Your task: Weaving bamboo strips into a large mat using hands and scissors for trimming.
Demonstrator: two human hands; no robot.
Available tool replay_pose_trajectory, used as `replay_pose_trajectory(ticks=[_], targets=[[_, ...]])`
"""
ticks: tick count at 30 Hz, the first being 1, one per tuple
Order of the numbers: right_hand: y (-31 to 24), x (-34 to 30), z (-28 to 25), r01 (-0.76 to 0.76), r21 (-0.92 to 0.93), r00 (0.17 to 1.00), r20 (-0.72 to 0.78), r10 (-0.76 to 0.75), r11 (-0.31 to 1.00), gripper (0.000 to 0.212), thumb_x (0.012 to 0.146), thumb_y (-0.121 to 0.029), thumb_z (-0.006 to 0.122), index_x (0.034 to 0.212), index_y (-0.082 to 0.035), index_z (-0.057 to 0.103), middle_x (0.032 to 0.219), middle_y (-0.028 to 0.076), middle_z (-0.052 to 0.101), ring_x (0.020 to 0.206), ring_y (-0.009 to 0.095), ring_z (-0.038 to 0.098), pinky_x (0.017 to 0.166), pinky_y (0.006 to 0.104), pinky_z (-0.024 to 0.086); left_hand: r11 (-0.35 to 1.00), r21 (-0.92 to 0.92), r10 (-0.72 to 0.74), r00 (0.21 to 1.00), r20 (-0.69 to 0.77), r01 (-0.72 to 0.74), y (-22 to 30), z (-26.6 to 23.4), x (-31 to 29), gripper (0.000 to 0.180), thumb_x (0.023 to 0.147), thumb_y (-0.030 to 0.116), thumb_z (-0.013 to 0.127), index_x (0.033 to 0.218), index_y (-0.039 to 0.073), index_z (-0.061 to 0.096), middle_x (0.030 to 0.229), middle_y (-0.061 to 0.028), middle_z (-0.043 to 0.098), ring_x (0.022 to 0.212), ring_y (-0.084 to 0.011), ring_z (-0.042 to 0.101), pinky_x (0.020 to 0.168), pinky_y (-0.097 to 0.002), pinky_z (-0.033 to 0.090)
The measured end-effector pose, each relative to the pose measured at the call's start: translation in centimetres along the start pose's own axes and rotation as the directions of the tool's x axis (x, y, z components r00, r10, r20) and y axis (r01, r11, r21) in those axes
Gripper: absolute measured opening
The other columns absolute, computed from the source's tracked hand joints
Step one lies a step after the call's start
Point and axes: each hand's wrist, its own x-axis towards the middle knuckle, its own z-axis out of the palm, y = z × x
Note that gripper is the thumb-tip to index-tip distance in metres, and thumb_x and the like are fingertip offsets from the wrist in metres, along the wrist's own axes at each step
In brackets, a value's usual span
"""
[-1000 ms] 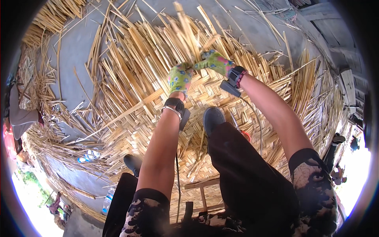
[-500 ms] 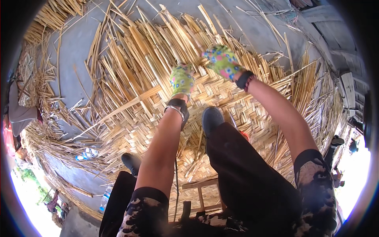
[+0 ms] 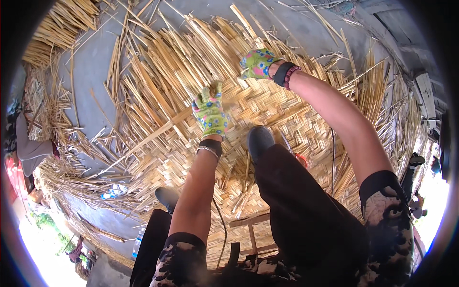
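A large mat (image 3: 296, 115) woven from flattened, straw-coloured reed strips spreads over the floor in front of me. Loose ends of reed strips (image 3: 191, 52) fan out beyond its far woven edge. My left hand (image 3: 210, 115), in a green flowered glove, rests over the weave near that edge, fingers stretched and a little apart. In a matching glove, my right hand (image 3: 259, 64) is farther off and to the right, its fingers curled around reed strips at the woven edge. Its fingertips are partly hidden. One long flat strip (image 3: 158, 131) lies slantwise across the mat, left of my left hand.
My shoe (image 3: 259, 141) stands on the mat, beside a tool with an orange handle (image 3: 301, 160). A low wooden stool (image 3: 251, 222) is below me. Plastic bottles (image 3: 114, 191) and scattered reeds lie to the left. A reed bundle (image 3: 67, 24) sits at far left; another person's leg (image 3: 31, 143) shows below.
My left hand has drawn back slightly toward me and left, its fingers straightening. My right hand has shifted a little left and farther away. The view has moved slightly.
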Motion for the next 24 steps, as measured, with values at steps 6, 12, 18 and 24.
replay_pose_trajectory(ticks=[6, 12, 18, 24], targets=[[-1.8, -1.8, 1.0, -0.228, 0.289, 0.965, -0.055, 0.254, 0.930, 0.021, 0.082, -0.023, 0.051, 0.083, -0.006, 0.062, 0.073, 0.012, 0.061, 0.063, 0.025, 0.059, 0.057, 0.0362, 0.048, 0.971, 0.221, 0.067, 0.989, 0.130, -0.095, 0.3, -0.9, 0.0, 0.080, 0.071, 0.053, 0.062, 0.139, 0.022, 0.033, 0.123, -0.0120, 0.047, 0.111, -0.0289, 0.042, 0.089, -0.0464, 0.034], [0.9, -4.2, 0.0, -0.303, 0.290, 0.950, 0.021, 0.310, 0.908, 0.023, 0.081, -0.030, 0.059, 0.086, -0.009, 0.066, 0.084, 0.014, 0.065, 0.069, 0.027, 0.062, 0.063, 0.0384, 0.051, 0.999, 0.046, 0.009, 1.000, -0.004, -0.009, 1.3, -2.7, 0.9, 0.053, 0.082, 0.038, 0.057, 0.128, 0.015, 0.045, 0.120, -0.0123, 0.051, 0.109, -0.0277, 0.048, 0.085, -0.0442, 0.040], [4.2, -5.7, 3.4, -0.199, 0.338, 0.922, -0.254, 0.293, 0.920, 0.020, 0.076, -0.020, 0.062, 0.092, -0.010, 0.067, 0.085, 0.015, 0.065, 0.077, 0.031, 0.063, 0.066, 0.0401, 0.050, 0.852, -0.468, 0.120, 0.957, -0.265, -0.236, 7.6, -0.3, 6.0, 0.026, 0.080, 0.023, 0.057, 0.102, 0.012, 0.064, 0.098, -0.0094, 0.061, 0.085, -0.0260, 0.060, 0.069, -0.0366, 0.050], [5.5, -6.4, 3.0, -0.153, 0.259, 0.834, -0.485, 0.265, 0.954, 0.025, 0.075, -0.017, 0.063, 0.100, -0.012, 0.062, 0.087, 0.011, 0.064, 0.078, 0.028, 0.061, 0.068, 0.0366, 0.049, 0.946, -0.301, 0.161, 0.979, 0.124, -0.118, 8.9, -1.1, 9.3, 0.023, 0.077, 0.028, 0.058, 0.079, 0.008, 0.069, 0.076, -0.0122, 0.064, 0.075, -0.0296, 0.063, 0.066, -0.0398, 0.051]])
